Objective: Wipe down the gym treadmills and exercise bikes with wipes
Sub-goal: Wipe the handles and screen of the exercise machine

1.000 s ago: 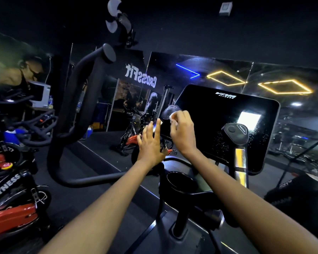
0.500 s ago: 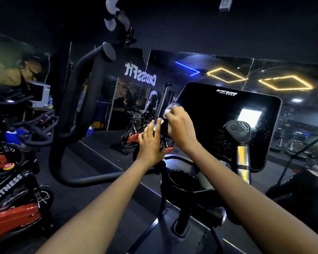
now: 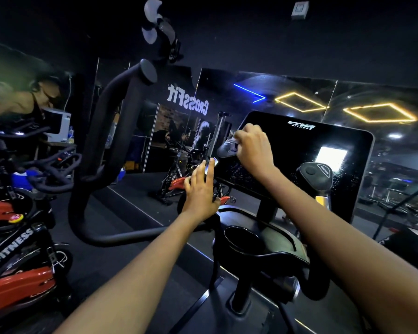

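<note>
I stand at an exercise machine whose black console screen [image 3: 299, 165] is speckled with droplets. My left hand [image 3: 199, 191] holds a small dark pack of wipes [image 3: 214, 165] in front of the screen's lower left corner, fingers pointing up along it. My right hand [image 3: 253, 148] is above it, at the screen's left edge, and pinches a pale wipe [image 3: 226, 148] that stretches down toward the pack. Most of the pack is hidden by my left fingers.
A black cup holder [image 3: 241, 239] sits below the console. A thick curved handlebar [image 3: 111, 131] rises on the left, and a grey handle grip [image 3: 314, 175] stands in front of the screen. Red spin bikes [image 3: 15, 285] crowd the left. A person [image 3: 22, 102] is at far left. Mirrors line the wall.
My right hand has lifted up and to the right away from the pack, drawing the wipe out. My left hand has stayed roughly in place with the pack.
</note>
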`<state>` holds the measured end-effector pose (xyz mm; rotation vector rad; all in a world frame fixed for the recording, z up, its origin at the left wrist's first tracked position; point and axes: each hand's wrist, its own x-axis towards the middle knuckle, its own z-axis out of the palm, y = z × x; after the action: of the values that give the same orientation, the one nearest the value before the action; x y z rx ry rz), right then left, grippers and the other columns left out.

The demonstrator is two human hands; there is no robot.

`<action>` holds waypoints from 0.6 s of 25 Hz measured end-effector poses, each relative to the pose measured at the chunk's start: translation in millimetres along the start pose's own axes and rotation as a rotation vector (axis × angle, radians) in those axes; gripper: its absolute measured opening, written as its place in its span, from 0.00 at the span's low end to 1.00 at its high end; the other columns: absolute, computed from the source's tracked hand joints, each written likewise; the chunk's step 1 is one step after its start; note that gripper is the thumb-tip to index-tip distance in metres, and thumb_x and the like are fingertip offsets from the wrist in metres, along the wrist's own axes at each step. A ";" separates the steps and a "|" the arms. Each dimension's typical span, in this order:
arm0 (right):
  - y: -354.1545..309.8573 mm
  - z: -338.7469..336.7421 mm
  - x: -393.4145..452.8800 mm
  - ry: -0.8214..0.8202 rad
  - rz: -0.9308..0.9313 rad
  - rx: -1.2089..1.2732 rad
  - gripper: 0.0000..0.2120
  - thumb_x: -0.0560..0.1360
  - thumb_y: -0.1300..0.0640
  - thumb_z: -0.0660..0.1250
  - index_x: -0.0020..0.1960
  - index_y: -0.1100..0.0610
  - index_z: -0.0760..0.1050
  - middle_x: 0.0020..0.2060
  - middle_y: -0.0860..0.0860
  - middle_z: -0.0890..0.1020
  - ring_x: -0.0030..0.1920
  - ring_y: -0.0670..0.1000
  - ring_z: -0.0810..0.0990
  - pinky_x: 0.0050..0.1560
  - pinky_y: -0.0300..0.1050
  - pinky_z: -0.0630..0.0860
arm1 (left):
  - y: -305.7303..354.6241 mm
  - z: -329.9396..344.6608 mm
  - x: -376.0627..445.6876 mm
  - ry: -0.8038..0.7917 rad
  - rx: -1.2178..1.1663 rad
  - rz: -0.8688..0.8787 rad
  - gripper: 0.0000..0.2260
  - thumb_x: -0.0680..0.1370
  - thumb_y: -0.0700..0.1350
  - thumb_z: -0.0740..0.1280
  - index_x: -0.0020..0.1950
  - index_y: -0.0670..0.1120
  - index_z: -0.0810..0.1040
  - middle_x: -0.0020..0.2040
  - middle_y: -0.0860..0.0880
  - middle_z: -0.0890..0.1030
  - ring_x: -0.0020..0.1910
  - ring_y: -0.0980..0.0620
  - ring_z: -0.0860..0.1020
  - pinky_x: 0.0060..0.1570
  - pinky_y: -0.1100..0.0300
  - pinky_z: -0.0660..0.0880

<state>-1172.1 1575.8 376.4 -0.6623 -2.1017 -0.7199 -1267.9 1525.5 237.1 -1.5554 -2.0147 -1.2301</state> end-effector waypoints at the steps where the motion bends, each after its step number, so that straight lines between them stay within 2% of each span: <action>1: 0.1 -1.8 2.2 -0.022 -0.012 -0.029 0.06 0.70 0.68 0.64 0.43 0.65 0.79 0.42 0.60 0.77 0.45 0.62 0.74 0.40 0.51 0.69 | -0.5 0.1 0.2 -0.001 0.001 -0.001 0.47 0.73 0.48 0.71 0.77 0.48 0.37 0.77 0.44 0.45 0.76 0.46 0.47 0.72 0.46 0.47; 3: -7.3 -1.2 1.9 -0.074 -0.247 -0.044 0.05 0.69 0.68 0.66 0.42 0.64 0.80 0.41 0.60 0.77 0.44 0.62 0.75 0.39 0.50 0.69 | -1.1 1.1 -0.2 0.001 0.005 0.003 0.48 0.73 0.48 0.71 0.77 0.49 0.36 0.77 0.44 0.45 0.76 0.46 0.47 0.72 0.45 0.46; 4: -8.2 -1.6 2.3 -0.095 -0.306 -0.023 0.05 0.70 0.68 0.66 0.42 0.64 0.80 0.41 0.60 0.78 0.44 0.62 0.76 0.39 0.50 0.70 | -1.1 1.4 -0.4 0.003 0.005 0.004 0.48 0.73 0.48 0.71 0.77 0.49 0.36 0.77 0.44 0.45 0.76 0.45 0.47 0.72 0.46 0.46; 5: -4.8 -1.7 4.9 -0.105 -0.259 0.032 0.06 0.72 0.67 0.65 0.45 0.64 0.81 0.42 0.60 0.78 0.46 0.61 0.76 0.41 0.50 0.70 | -1.2 1.0 -0.4 -0.002 0.004 0.005 0.47 0.73 0.47 0.71 0.76 0.49 0.36 0.77 0.44 0.45 0.76 0.45 0.47 0.72 0.46 0.46; 7: 11.9 -1.6 9.5 -0.059 0.063 0.229 0.08 0.74 0.64 0.64 0.49 0.64 0.81 0.46 0.60 0.79 0.48 0.59 0.77 0.46 0.47 0.71 | -1.2 -0.6 0.0 -0.018 -0.004 0.002 0.47 0.73 0.47 0.71 0.77 0.49 0.36 0.77 0.44 0.45 0.76 0.45 0.46 0.73 0.46 0.46; 8: 19.5 -1.8 5.6 -0.041 0.222 0.340 0.08 0.75 0.63 0.64 0.49 0.64 0.82 0.45 0.60 0.81 0.47 0.57 0.78 0.47 0.44 0.72 | -1.6 -1.7 0.2 -0.026 -0.006 -0.001 0.47 0.73 0.47 0.71 0.77 0.50 0.36 0.77 0.44 0.45 0.76 0.45 0.46 0.73 0.45 0.46; 10: 23.2 -1.5 -14.7 -0.016 0.427 0.534 0.08 0.75 0.60 0.65 0.46 0.63 0.82 0.38 0.57 0.82 0.41 0.51 0.79 0.46 0.41 0.73 | -1.8 -5.6 0.3 -0.064 -0.024 -0.018 0.48 0.73 0.47 0.71 0.76 0.50 0.35 0.77 0.45 0.43 0.76 0.46 0.45 0.73 0.42 0.47; 12: 15.5 -1.7 -40.7 -0.030 0.530 0.663 0.07 0.74 0.60 0.66 0.44 0.63 0.81 0.33 0.53 0.79 0.37 0.47 0.75 0.39 0.36 0.70 | -0.1 -9.2 -3.9 -0.100 -0.031 -0.037 0.48 0.73 0.47 0.71 0.76 0.51 0.34 0.78 0.46 0.42 0.76 0.46 0.45 0.72 0.40 0.47; 15: -1.6 0.8 -68.5 -0.099 0.556 0.751 0.06 0.73 0.60 0.68 0.41 0.62 0.80 0.27 0.48 0.76 0.30 0.41 0.71 0.33 0.29 0.66 | 0.8 -16.4 -16.5 -0.123 -0.007 -0.056 0.47 0.74 0.48 0.70 0.77 0.47 0.36 0.78 0.45 0.41 0.77 0.47 0.44 0.72 0.45 0.44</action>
<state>-1136.4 1561.1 319.8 -0.7899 -1.9273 0.4052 -1265.2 1502.4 235.7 -1.6251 -2.1460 -1.1895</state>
